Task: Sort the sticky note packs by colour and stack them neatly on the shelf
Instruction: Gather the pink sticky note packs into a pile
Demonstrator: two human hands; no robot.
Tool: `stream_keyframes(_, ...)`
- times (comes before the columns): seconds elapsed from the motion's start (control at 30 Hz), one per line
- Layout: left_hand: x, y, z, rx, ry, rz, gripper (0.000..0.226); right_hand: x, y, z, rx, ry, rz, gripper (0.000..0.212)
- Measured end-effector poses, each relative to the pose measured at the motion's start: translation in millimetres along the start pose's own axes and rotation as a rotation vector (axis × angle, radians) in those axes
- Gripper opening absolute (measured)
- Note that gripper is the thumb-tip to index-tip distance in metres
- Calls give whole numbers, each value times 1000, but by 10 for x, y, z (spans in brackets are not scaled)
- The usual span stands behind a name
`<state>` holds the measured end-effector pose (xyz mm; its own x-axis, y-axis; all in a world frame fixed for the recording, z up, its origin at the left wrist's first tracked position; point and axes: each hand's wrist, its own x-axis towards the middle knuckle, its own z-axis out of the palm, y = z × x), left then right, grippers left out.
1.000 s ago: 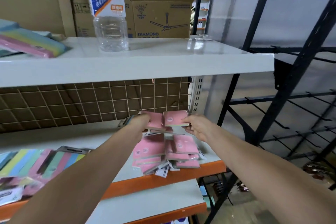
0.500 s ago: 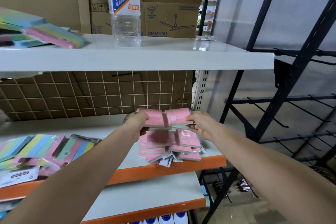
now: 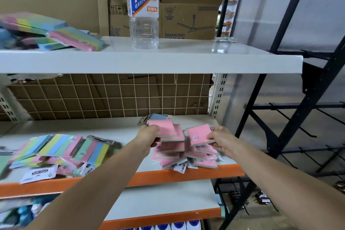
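My left hand (image 3: 149, 133) grips a small stack of pink sticky note packs (image 3: 164, 129) above the middle shelf (image 3: 115, 130). My right hand (image 3: 221, 139) pinches another pink pack (image 3: 198, 133) beside it, a small gap between the two. Both are held just over a loose pile of pink packs (image 3: 186, 157) at the shelf's right front. Multicoloured striped packs (image 3: 61, 150) lie spread on the left of the same shelf. More striped packs (image 3: 56, 33) lie on the top shelf's left.
A clear water bottle (image 3: 142, 9) stands on the white top shelf (image 3: 186, 58), cardboard boxes (image 3: 188, 20) behind it. A wire grid (image 3: 115, 95) backs the middle shelf. A black metal rack (image 3: 291, 121) stands to the right. Blue-capped bottles (image 3: 168, 227) sit below.
The two held pink packs have moved apart and lowered toward the pink pile. The view has shifted right and down, so the bottle sits nearer centre.
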<state>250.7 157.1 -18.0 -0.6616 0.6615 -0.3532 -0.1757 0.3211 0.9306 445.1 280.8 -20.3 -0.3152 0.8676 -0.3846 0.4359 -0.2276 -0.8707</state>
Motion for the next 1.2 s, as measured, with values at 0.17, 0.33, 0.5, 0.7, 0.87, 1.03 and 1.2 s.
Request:
stream_keyframes(0.17,-4,-32,8,-45,-15,-13,11,16,127,58,-105,48,-1,46)
stream_keyframes(0.33,55,-119,37,-28,-14,-49,7,-4,118,59,-251,63,-31,20)
stream_keyframes(0.5,49,-150,74,-56,-27,-53,17,-57,46,60,-430,208,-154,48)
stream_keyframes(0.7,-25,-102,97,-137,-102,-30,5,-189,-220,284,-224,-11,-250,26)
stream_keyframes(0.87,-47,-59,60,-185,-99,-21,16,-170,-237,374,-128,-189,-170,7)
stream_keyframes(1.03,32,-81,-87,-216,20,-22,6,-94,-166,291,-128,-138,-155,4)
stream_keyframes(1.2,90,-196,-293,-240,98,-36,19,-2,-100,169,-106,-64,-132,8)
